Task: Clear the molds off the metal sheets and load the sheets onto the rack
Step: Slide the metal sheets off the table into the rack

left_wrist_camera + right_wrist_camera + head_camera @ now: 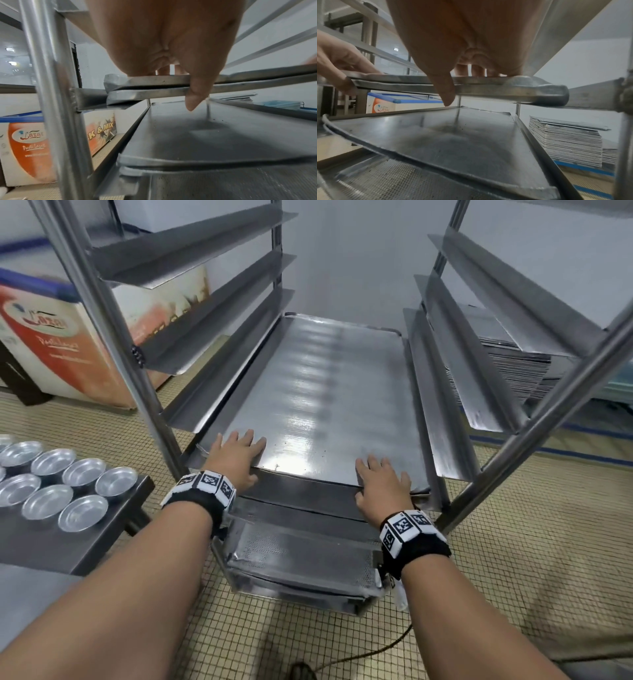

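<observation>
Head view: my left hand [236,455] and right hand [382,484] lie flat, fingers straight and spread, on the near edge of the top metal sheet [318,405]. The sheet sits in the rack [144,392] on a pair of side rails, its near edge level with the rack front. More sheets lie in the levels below [301,556]. A group of round molds [84,472] stands on a table [61,546] to the left, well apart from the rack.

Left wrist view: the left hand [164,40] presses on the sheet edge [154,79], with the thumb [195,97] hanging down over the front lip. A second sheet edge lies directly beneath.

Right wrist view: the right hand [471,40] rests on the same edge [488,81], thumb [447,92] down over the lip. A stack of sheets [565,140] stands beyond the rack on the right.
</observation>
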A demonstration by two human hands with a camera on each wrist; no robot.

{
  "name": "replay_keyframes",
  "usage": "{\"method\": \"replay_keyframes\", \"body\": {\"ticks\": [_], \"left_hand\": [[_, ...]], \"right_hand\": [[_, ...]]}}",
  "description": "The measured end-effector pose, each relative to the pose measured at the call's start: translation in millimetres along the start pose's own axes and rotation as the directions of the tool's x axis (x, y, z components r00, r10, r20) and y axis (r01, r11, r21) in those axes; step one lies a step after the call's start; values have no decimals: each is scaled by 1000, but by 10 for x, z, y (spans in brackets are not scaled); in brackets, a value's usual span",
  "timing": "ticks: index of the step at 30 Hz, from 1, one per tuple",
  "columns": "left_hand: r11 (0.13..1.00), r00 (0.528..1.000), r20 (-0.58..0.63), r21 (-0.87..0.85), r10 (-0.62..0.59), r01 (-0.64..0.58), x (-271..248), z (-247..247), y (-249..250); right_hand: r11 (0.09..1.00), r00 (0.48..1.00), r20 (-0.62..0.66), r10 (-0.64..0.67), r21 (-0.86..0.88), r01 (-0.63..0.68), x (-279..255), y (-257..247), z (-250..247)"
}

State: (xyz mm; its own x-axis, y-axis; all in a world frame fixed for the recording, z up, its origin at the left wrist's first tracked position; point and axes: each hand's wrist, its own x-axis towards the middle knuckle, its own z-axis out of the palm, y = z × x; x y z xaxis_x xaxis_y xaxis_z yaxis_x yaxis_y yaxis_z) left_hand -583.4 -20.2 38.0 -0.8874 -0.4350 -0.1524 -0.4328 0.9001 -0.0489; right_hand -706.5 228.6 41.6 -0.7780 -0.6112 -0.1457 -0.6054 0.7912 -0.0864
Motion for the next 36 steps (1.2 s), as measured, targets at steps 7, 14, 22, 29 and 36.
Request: {"method": "replay_keyframes", "body": {"ticks": [7,14,22,29,36], "left_hand": [[994,1000,-20,-105,-12,10,-820,250,-67],[923,961,88,-265,-264,278,-2327,461,-703],[634,678,316,-243,-663,734,-4398,1073,-1717],[229,270,396,-148,-878,962,-6318,1646,-1965],[-318,-238,502,-77,-832,945,-7656,2220,-1454]], "right_hand": [[999,996,-90,8,-38,-11,-545,-229,47],[991,991,-9,-136,11,137,-1216,-1086,65],[784,764,221,-606,6,620,-1971,-3009,502],[443,385,363,-848,88,892,-3023,-4521,1029],[193,43,525,-850,234,953,-4190,-5277,1631]]}}
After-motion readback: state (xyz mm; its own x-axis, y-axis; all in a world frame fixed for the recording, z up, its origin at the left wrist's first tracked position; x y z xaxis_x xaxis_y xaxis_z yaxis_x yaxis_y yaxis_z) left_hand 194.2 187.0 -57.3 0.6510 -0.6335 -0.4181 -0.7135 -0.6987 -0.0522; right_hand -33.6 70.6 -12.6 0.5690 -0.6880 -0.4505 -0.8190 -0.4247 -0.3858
